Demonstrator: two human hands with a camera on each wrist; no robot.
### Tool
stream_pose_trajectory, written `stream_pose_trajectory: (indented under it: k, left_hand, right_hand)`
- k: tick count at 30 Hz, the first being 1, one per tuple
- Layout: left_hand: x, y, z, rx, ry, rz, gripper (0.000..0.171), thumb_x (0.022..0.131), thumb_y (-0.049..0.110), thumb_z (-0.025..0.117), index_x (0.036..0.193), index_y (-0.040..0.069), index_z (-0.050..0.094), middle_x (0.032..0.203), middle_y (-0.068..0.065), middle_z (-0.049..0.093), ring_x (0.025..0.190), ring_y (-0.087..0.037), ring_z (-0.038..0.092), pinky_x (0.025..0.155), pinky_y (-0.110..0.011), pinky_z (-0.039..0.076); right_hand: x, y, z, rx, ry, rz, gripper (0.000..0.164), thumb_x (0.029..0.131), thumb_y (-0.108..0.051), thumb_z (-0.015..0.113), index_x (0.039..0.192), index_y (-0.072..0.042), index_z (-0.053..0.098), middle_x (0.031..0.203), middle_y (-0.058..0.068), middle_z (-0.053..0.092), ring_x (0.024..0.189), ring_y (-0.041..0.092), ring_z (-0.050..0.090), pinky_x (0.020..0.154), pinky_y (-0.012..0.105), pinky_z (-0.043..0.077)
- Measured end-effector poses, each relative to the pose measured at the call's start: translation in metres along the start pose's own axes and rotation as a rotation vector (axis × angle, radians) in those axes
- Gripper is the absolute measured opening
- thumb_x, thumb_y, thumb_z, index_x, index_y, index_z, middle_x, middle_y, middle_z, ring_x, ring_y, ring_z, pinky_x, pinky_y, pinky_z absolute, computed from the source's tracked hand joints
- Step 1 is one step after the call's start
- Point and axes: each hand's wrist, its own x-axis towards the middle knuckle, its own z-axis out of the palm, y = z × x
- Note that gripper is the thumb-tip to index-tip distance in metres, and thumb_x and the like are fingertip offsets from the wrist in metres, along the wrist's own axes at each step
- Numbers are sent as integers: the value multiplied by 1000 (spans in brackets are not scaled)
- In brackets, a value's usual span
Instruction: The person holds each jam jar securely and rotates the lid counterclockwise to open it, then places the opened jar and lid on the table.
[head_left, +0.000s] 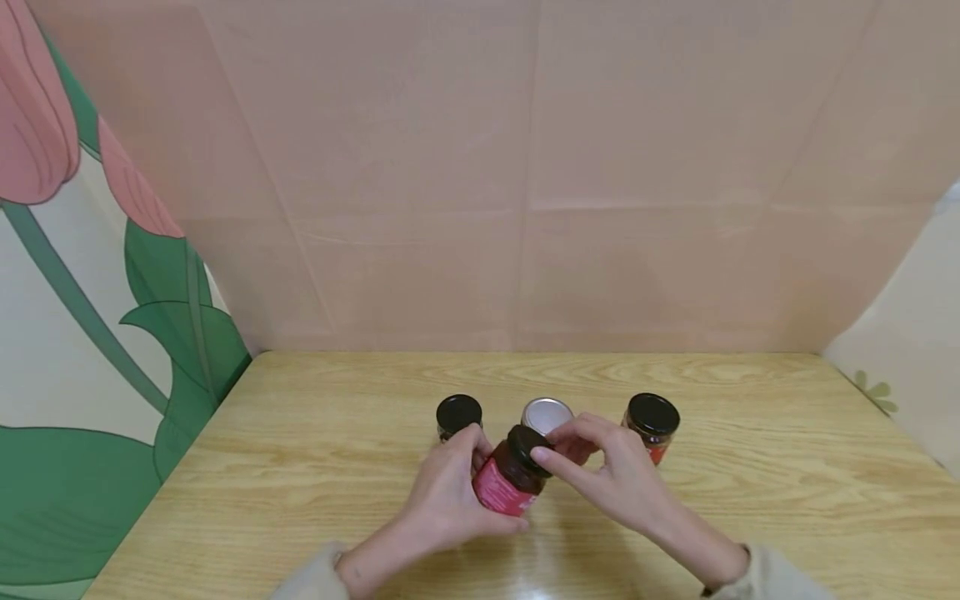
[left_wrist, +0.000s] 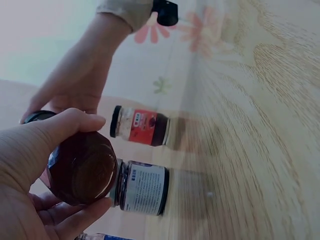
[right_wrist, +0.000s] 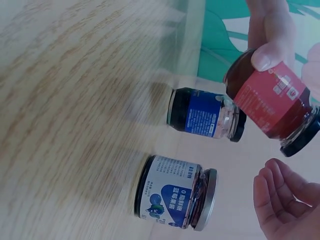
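Left hand (head_left: 442, 493) snug round a tilted, glossy glass jar (head_left: 501, 487), right hand (head_left: 621, 477) loosely cupped beside its round black lid (head_left: 523, 446).

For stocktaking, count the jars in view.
4: pink-labelled jar in the left hand; on the table, blue-labelled jar left, silver-lidded jar middle, red-labelled jar right.

Dressed in pale beige

Wears a left sleeve (head_left: 309, 577) and a right sleeve (head_left: 772, 575), matching in pale greyish beige and loose at the ends. Shows soft creases in the cloth, with bunched folds on the right. Leaves the left hand (head_left: 447, 493) and right hand (head_left: 621, 477) bare. Carries 1 small black piece (left_wrist: 167, 13), rounded at the end, beside the right sleeve in the left wrist view.
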Motion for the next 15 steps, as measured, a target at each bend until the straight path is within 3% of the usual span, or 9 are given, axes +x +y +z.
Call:
stream_pose_trajectory:
  k: [6, 15]
  left_hand:
    - [1, 4, 4, 63, 2, -10, 64, 48, 37, 93, 93, 21, 51, 86, 13, 54, 72, -1, 51, 64, -19, 44]
    - [1, 8, 11, 102, 3, 12, 65, 47, 33, 92, 94, 20, 49, 86, 13, 51, 71, 0, 49, 61, -16, 43]
  right_hand:
    - [-1, -5, -1, -20, -6, 84, 17, 79, -33, 78, 78, -23, 65, 67, -15, 57, 59, -1, 52, 54, 22, 46]
    - [-2, -9, 1, -134, -12, 231, 34, 73, -49, 77, 68, -24, 55, 58, -13, 46, 55, 1, 42, 50, 19, 34]
